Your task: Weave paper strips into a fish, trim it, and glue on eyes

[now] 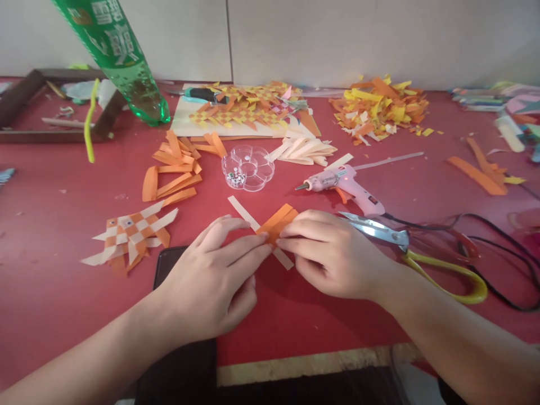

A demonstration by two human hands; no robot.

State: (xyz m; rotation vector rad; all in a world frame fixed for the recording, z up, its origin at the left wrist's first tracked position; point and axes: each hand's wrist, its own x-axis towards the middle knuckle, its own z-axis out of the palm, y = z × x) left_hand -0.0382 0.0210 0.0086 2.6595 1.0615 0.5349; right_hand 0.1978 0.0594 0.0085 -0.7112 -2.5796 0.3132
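Both hands meet over orange paper strips crossed by a pale cream paper strip low above the red table. My right hand pinches the orange strips at their right side. The fingertips of my left hand press at the left of the crossing, where the pale strip passes under or through the orange; which of the two is hidden. To the left lies a woven orange and white paper fish with stick-on eyes. A pink glue gun and yellow-handled scissors lie to the right.
Folded orange strips, a clear flower-shaped dish and pale strips lie ahead. Woven pieces and a scrap pile are behind. A green bottle leans beside a dark frame. A black cord runs right.
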